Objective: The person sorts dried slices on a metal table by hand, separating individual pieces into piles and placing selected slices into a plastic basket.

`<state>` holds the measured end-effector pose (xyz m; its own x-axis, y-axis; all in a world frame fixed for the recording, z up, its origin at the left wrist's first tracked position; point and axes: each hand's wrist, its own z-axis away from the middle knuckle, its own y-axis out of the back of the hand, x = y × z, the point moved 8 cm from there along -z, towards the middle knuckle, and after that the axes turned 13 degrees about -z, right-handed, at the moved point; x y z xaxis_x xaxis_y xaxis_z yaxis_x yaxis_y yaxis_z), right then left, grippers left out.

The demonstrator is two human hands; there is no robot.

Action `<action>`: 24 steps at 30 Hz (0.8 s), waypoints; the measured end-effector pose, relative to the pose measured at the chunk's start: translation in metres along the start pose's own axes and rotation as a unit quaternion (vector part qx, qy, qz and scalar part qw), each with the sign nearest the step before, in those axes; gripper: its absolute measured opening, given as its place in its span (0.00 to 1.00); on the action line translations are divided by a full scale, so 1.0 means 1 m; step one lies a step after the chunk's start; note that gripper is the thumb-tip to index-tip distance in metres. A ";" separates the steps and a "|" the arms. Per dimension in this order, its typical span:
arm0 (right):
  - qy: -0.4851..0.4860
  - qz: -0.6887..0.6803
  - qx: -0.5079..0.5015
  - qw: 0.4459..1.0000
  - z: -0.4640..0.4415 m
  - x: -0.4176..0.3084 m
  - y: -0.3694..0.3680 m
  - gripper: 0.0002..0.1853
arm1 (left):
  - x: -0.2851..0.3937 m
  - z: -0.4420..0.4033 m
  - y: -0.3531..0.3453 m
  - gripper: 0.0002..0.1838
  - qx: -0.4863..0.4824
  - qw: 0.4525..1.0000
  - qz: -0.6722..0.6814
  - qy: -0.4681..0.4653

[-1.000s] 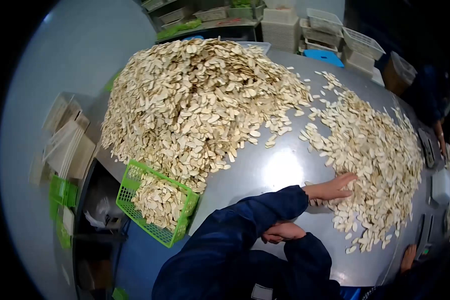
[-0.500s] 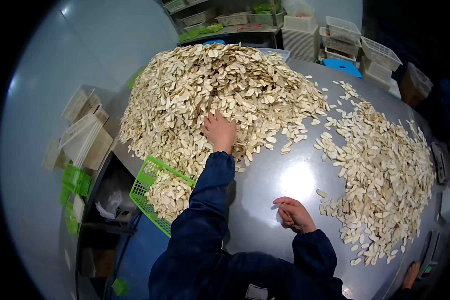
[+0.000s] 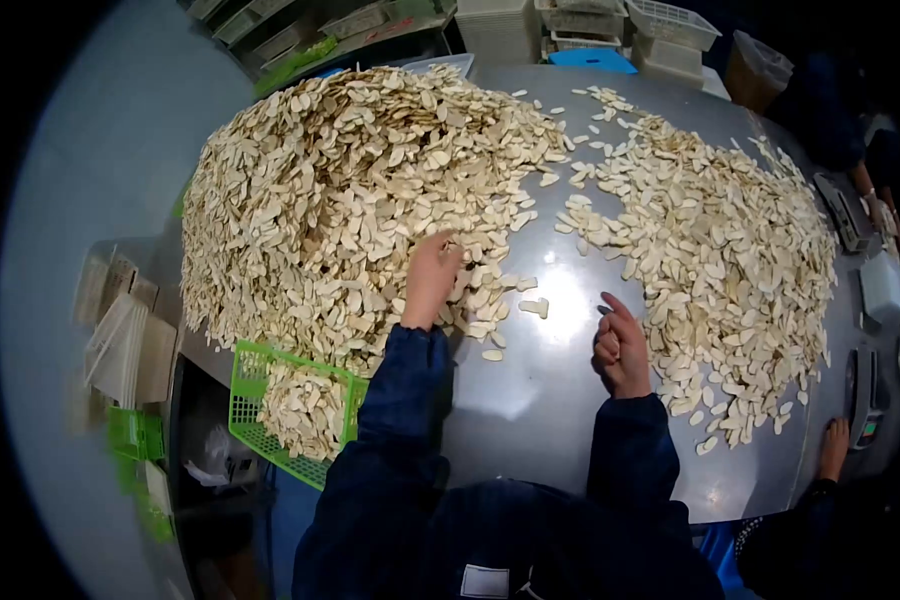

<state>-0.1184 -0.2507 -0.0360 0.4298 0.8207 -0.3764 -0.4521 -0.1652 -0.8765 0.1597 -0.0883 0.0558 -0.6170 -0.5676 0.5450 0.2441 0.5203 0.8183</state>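
Two heaps of pale, flat, elongated slices [image 3: 460, 215] are spread on a metal surface [image 3: 530, 410]; places are given relative to the large heap [image 3: 290, 225]. The small heap [image 3: 725, 240] is laid out to the right of the large heap, divided from it by a strip of bare metal. The left hand [image 3: 433, 280] is placed at the near right edge of the large heap, with its fingers bent toward the slices; whether one is pinched cannot be told. The right hand [image 3: 624, 350] is held to the right of the large heap, well apart from it, with the index finger extended and the others curled toward the palm; whether anything is gripped cannot be told. A few loose slices [image 3: 534, 307] are seen just right of the large heap. A green basket [image 3: 248, 392], partly filled with slices, is set at its near left edge. Beyond the large heap, white trays [image 3: 495, 35] are stacked and a flat blue item [image 3: 592, 60] is seen. Far to its right, past the small heap, another person's hand [image 3: 834, 447] is rested beside a dark device [image 3: 867, 385].
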 end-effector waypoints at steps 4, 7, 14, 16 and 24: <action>-0.004 -0.018 -0.041 0.999 -0.010 0.004 0.003 0.20 | -0.036 -0.003 0.026 0.33 0.135 0.929 -0.326 0.108; -0.039 0.003 -0.043 0.998 -0.009 0.013 -0.003 0.18 | -0.043 -0.001 0.008 0.35 0.087 0.941 -0.303 0.122; -0.032 0.002 -0.043 0.999 -0.010 0.008 0.009 0.15 | 0.018 0.032 -0.040 0.30 -0.168 0.982 0.031 -0.081; -0.026 0.005 -0.034 0.999 -0.008 0.005 0.007 0.15 | 0.005 0.042 -0.040 0.24 -0.174 0.965 0.196 0.032; -0.039 0.003 -0.038 0.999 -0.008 0.011 0.006 0.12 | 0.085 0.094 -0.047 0.10 -0.139 0.984 0.025 -0.111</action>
<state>-0.1097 -0.2468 -0.0478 0.3639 0.8594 -0.3591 -0.3920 -0.2085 -0.8960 0.0253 -0.1014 0.0469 -0.7397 -0.3770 0.5573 0.4539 0.3319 0.8269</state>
